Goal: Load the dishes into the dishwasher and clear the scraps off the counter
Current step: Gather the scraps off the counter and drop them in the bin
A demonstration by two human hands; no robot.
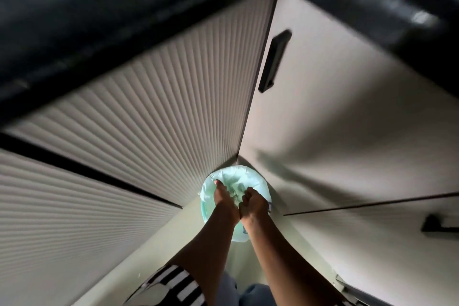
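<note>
Room, seen from above: a corner of low kitchen cabinets under a dark countertop (99, 20), with a pale floor (171, 243) running into the corner. The frame was motion-blurred, and fine detail was unreliable.

Both arms reached down and forward, and the hands met over the corner.
- The left hand (224, 202) had its fingers fairly straight, pointing toward the far rim, with one fingertip close to that rim.
- The right hand (253, 204) had its fingers curled inward. Whether they pinched anything could not be told.
- The heels of the two hands lay touching or just beside each other.

Below the hands stood a round bin (238, 169) lined with a pale green bag, on the floor and tucked right into the cabinet corner. Crumpled pale material showed between the hands, inside the bin mouth. Scraps and liner folds could not be told apart.

Surroundings:
- Left of the corner was a ribbed cabinet front (173, 107), cut by a dark horizontal gap lower down.
- Right of the corner was a smooth cabinet door (347, 131) with a dark vertical handle (273, 61) near its hinge-side edge.
- A second dark handle (437, 225) sat on the panel below a thin seam.
- A black-and-white striped garment (173, 283) showed at the bottom edge, beside the left forearm.
</note>
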